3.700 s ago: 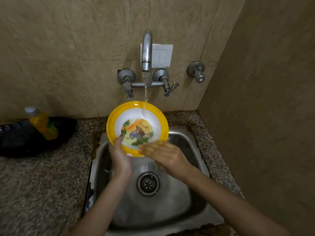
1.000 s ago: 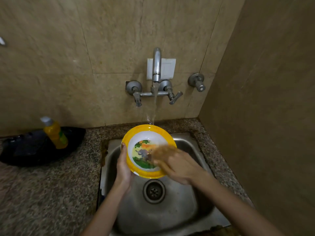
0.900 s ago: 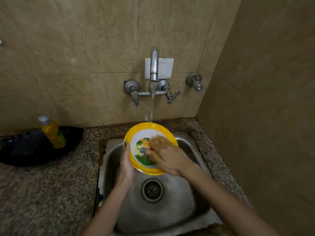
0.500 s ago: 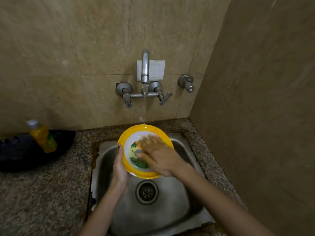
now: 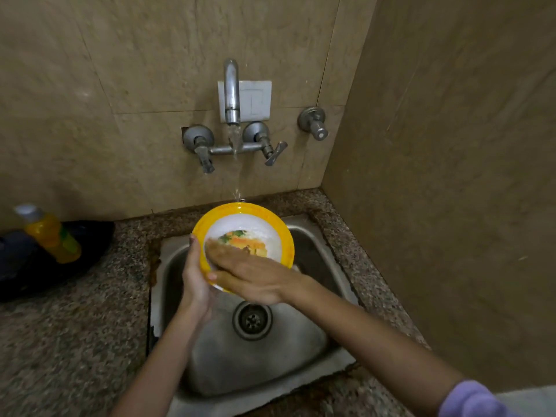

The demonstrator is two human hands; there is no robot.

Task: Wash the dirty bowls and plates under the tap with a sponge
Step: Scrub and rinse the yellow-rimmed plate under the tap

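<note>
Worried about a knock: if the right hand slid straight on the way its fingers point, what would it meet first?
Probably the left hand, whose thumb hooks over the bowl at its left rim; depth is unclear.

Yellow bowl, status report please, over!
Left hand grips round yellow-rimmed bowl by its rim. Right hand flat inside it, no sponge seen. Tap water hits far rim. Nothing blocking.

Yellow bottle [image 5: 51, 236] on a black tray [image 5: 90, 236], speckled granite counter [image 5: 60, 341], white switch plate [image 5: 255, 99] on beige wall tiles [image 5: 120, 55].
</note>
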